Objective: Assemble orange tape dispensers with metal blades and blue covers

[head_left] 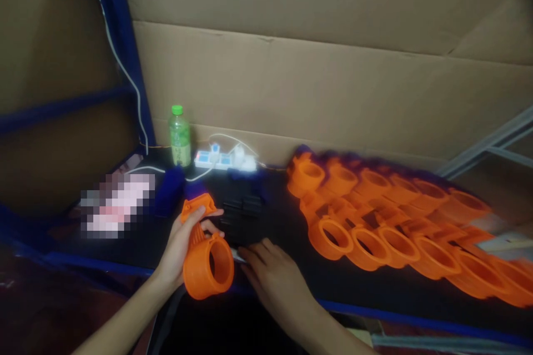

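- From the orange part (201,255), we see the bottle (180,138) at 11 o'clock, the strip (225,161) at 12, orange rows (370,260) at 3.
- Black pieces (245,205) lie between our right hand (275,274) and the strip.
- Our left hand (175,252) clamps the part, long axis 12 to 6, ring (195,280) lowest.
- Our right fingers meet a pale thing (239,257); we cannot tell whether they grip.

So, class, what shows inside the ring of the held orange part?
Inside the orange part, some inner wall and a dark patch show; its outer side hides the rest.
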The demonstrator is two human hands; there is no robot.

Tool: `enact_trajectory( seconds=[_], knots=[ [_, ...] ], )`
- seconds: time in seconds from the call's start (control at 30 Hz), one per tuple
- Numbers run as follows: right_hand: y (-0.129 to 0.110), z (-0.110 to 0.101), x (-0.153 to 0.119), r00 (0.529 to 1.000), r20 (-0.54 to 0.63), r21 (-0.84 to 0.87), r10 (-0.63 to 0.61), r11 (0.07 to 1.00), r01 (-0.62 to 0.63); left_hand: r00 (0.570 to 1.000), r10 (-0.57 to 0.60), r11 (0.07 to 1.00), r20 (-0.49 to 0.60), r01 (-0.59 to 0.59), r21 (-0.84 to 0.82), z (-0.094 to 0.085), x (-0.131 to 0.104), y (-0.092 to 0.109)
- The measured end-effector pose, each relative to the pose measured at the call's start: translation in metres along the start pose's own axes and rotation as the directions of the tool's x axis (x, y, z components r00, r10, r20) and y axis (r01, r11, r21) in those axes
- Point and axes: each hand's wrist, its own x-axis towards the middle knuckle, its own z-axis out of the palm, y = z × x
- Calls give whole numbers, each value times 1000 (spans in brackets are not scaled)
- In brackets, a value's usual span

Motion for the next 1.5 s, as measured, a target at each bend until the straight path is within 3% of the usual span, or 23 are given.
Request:
enact_trajectory(
  seconds=[0.13,0.3,0.5,0.63,0.77,1.03,1.3,1.5],
  knots=[
    [-1,8,-1,999,-28,-41,-35,999,34,1000,4,1000,3,-4,23,4,-3,-1],
    [2,4,-1,999,-43,39,-14,999,16,1000,-3,999,20,2,42,5,-3,0],
    [10,0,3,994,-11,306,106,947,-97,1000,0,997,32,-2,72,1,-2,-1],
    [12,-3,9,969,8,369,247,900,-233,1000,-4,998,28,2,65,-1,-3,-3],
    [17,-4,15,951,63,442,304,845,-299,1000,3,998,26,-5,56,-2,-2,-4],
    [24,-11,20,935,214,598,284,718,-355,999,-4,998,43,2,58,-2,0,-3],
    [21,-45,44,919,-41,717,392,652,-246,997,-21,983,78,7,183,2,-6,-5],
    [8,-50,63,926,-154,720,344,681,-133,992,-31,964,119,-2,267,8,-13,-6]
  ],
)
